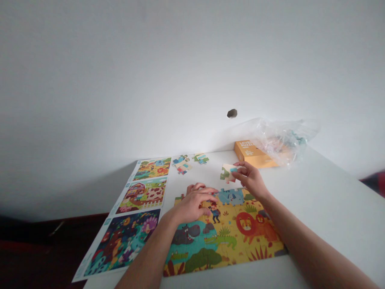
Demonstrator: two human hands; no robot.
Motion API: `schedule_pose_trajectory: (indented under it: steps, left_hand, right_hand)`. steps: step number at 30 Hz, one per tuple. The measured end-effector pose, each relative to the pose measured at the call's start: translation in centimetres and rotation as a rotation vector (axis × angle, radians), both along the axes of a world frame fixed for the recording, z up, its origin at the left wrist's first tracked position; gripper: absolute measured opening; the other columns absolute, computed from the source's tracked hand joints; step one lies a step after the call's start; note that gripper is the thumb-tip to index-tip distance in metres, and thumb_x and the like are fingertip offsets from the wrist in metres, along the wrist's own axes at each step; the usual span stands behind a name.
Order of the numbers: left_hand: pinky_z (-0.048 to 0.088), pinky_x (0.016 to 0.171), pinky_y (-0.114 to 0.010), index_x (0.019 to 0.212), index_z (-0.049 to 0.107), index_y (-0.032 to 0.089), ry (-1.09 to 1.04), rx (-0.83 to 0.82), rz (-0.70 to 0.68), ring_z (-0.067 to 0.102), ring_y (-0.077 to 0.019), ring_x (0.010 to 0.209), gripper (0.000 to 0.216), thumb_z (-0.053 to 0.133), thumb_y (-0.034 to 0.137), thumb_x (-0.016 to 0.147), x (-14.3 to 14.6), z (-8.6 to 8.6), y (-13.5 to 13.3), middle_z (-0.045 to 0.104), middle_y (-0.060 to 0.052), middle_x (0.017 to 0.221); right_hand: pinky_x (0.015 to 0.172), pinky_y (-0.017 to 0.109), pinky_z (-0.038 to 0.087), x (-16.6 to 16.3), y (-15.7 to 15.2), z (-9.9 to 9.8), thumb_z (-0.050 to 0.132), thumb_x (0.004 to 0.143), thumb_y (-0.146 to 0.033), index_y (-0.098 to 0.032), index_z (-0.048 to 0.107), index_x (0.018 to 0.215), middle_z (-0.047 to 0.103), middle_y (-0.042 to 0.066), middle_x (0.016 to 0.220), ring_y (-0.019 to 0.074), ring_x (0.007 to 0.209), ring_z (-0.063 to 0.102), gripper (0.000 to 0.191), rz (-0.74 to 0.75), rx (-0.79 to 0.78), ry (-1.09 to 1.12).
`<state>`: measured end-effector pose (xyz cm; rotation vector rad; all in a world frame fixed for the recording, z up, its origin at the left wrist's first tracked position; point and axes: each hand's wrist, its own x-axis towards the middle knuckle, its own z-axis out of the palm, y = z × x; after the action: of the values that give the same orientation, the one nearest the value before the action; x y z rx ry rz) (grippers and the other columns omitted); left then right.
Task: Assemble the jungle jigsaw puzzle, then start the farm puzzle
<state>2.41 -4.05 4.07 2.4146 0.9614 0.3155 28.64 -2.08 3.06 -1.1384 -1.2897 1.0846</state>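
A jigsaw puzzle [227,241] with a lion, a hippo, a crocodile and a blue elephant lies joined on the white table. Between thumb and fingers, my right hand [250,176] grips a puzzle piece [227,172] printed with green and pale colours, held just beyond the puzzle's far edge. My left hand [195,202] rests over the upper left of the puzzle, fingers spread and slightly curved, covering part of the picture. Loose puzzle pieces [182,164] lie in a small heap past my left hand, with more loose pieces [201,158] to their right.
Along the left edge lies a reference sheet [164,186] with three pictures. An orange puzzle box [251,154] stands at the back right, partly under a clear plastic bag [284,140] with pieces inside. A white wall [180,80] with a hole [232,113] rises behind the table.
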Motion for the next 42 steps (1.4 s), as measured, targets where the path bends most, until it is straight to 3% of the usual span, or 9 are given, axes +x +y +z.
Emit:
schedule_pose_trajectory:
  steps: [3,10,12,16,21,24,33,42]
  left_hand:
    - [0.028,0.106,-0.047,0.107,0.069,0.037,-0.017,0.003,-0.004,0.042,-0.0264,0.124,0.038,0.078,0.023,0.074,-0.1,0.0,0.0,0.059,0.004,0.134]
    - [0.032,0.106,-0.046,0.105,0.070,0.030,-0.088,0.058,0.050,0.048,-0.0263,0.121,0.031,0.077,0.034,0.075,-0.2,-0.6,0.2,0.066,-0.002,0.124]
    - [0.035,0.105,-0.044,0.118,0.063,0.028,-0.154,0.092,0.116,0.052,-0.0253,0.118,0.041,0.074,0.036,0.079,-0.1,-1.0,0.2,0.067,-0.005,0.119]
    - [0.038,0.103,-0.042,0.146,0.035,0.028,-0.252,0.127,0.206,0.056,-0.0230,0.112,0.070,0.069,0.032,0.084,0.3,-1.7,0.1,0.067,-0.005,0.110]
    - [0.043,0.094,-0.037,0.135,0.052,0.031,-0.184,0.140,0.179,0.057,-0.0200,0.096,0.055,0.069,0.025,0.083,0.6,-1.7,-0.1,0.063,-0.002,0.092]
    - [0.043,0.093,-0.037,0.134,0.053,0.031,-0.165,0.123,0.191,0.056,-0.0200,0.095,0.054,0.068,0.023,0.082,0.8,-1.4,-0.2,0.062,-0.002,0.091]
    - [0.044,0.095,-0.039,0.133,0.054,0.033,-0.154,0.119,0.242,0.056,-0.0213,0.095,0.055,0.067,0.022,0.081,0.5,-1.3,-0.2,0.061,-0.002,0.093]
    - [0.041,0.096,-0.040,0.135,0.051,0.033,-0.159,0.168,0.256,0.057,-0.0205,0.096,0.058,0.069,0.024,0.081,0.3,-1.9,0.1,0.064,-0.001,0.093]
  right_hand:
    - [0.039,0.020,0.030,0.9,0.5,-0.1,0.072,0.073,-0.046,-0.017,0.058,0.099,0.062,-0.002,0.063,0.0062,0.042,0.039,0.042,-0.023,-0.045,-0.023]
    - [0.040,0.021,0.041,0.7,0.4,0.2,0.071,0.072,-0.050,-0.014,0.061,0.090,0.067,0.003,0.063,0.0119,0.049,0.054,0.042,-0.002,-0.107,-0.049]
    - [0.040,0.021,0.042,0.0,0.0,0.3,0.071,0.073,-0.051,-0.015,0.061,0.088,0.066,0.002,0.061,0.0111,0.047,0.054,0.041,0.044,-0.133,-0.074]
    - [0.041,0.020,0.038,-1.9,-1.2,0.1,0.068,0.076,-0.052,-0.016,0.062,0.089,0.064,-0.001,0.062,0.0087,0.044,0.049,0.038,0.179,-0.155,-0.144]
    - [0.053,0.022,0.043,-3.2,-2.0,-0.8,0.063,0.083,-0.046,-0.017,0.064,0.091,0.069,0.002,0.073,0.0128,0.061,0.058,0.030,0.243,-0.044,-0.277]
    - [0.062,0.024,0.046,-2.9,-2.0,-1.1,0.062,0.085,-0.040,-0.018,0.065,0.094,0.070,0.002,0.075,0.0136,0.066,0.059,0.024,0.259,0.040,-0.350]
    - [0.059,0.023,0.042,-2.7,-2.1,-1.2,0.062,0.083,-0.026,-0.020,0.063,0.110,0.063,-0.002,0.070,0.0124,0.063,0.055,0.028,0.339,0.091,-0.377]
    - [0.062,0.024,0.045,-2.8,-1.9,-1.4,0.060,0.083,-0.024,-0.020,0.065,0.113,0.066,0.000,0.076,0.0132,0.067,0.057,0.031,0.298,0.095,-0.446]
